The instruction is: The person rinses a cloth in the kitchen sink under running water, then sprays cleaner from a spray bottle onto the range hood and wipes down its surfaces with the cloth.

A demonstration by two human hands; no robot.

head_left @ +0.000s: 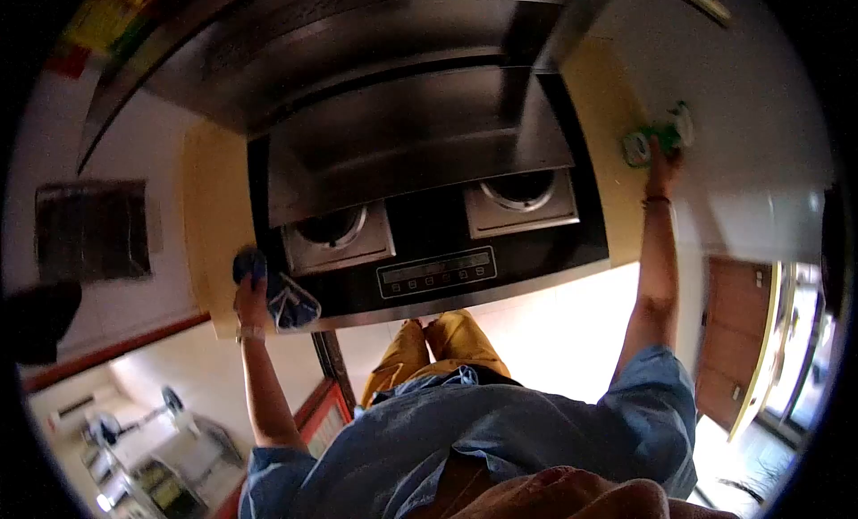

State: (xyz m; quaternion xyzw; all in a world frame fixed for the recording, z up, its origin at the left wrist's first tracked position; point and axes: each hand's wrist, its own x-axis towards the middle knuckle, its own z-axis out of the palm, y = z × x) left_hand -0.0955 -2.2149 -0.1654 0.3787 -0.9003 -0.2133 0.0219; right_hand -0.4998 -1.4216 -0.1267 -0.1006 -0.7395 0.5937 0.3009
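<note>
At the left side of the range hood, my left hand (251, 296) is closed on a dark blue cloth (293, 303), part of which hangs in folds beside the hood's front edge. On the right, my right hand (662, 169) grips a green and white spray bottle (660, 142) near the wall. Between my hands is the range hood (420, 126), with a dark front, two metal-framed round openings and a button panel (437, 272).
A wooden door (733, 331) stands at the right beside a bright doorway. A dark panel (94, 230) is on the left wall. Lower left, several objects lie beyond a reddish-brown edge. Yellowish strips flank the hood.
</note>
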